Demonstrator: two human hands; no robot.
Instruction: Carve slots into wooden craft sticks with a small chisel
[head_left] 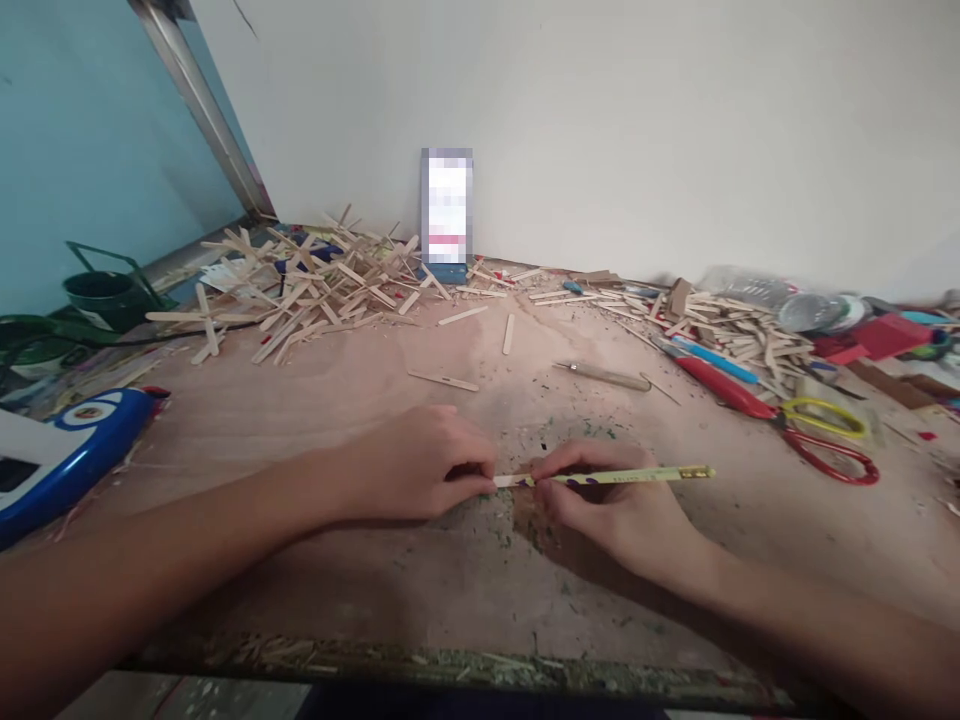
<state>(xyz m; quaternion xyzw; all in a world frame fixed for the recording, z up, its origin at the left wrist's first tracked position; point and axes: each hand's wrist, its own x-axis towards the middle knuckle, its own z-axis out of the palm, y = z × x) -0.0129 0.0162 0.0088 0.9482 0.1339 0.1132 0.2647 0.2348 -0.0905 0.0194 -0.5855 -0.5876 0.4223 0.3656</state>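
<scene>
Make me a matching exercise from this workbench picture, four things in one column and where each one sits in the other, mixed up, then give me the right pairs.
Things
1. pencil
2. scissors
3. heap of wooden sticks
4. phone

Places
A. leaning upright against the back wall
B. far left of the table
C. in the right hand, lying level
D. flat on the table to the right, handles nearest

Pairs: 1-C, 2-D, 3-B, 4-A

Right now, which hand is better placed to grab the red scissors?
The right hand, probably. The scissors lie on the table to its right, with no clutter between. It holds a pencil though, and the left hand pins a wooden stick farther away.
</scene>
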